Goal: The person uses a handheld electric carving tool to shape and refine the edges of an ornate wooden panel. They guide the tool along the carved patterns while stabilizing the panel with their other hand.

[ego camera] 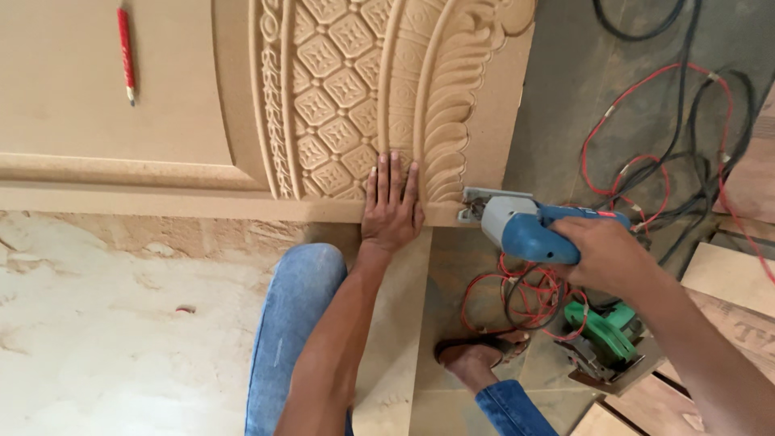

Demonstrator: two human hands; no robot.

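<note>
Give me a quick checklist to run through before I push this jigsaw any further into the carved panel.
1. Left hand flat on the carved panel, pinning it: ok.
2. Fingers clear of the cut line: not ok, close to the jigsaw.
3. Right hand gripping the handle: ok.
4. Saw shoe flat against the panel edge: cannot tell.
5. Red and black cables clear of the blade: cannot tell; they are tangled on the floor beside it.
6. Sandalled foot away from the saw: ok.

Jigsaw [517, 226] blade unseen; carved panel [355, 105] cut off at top edge.
</note>
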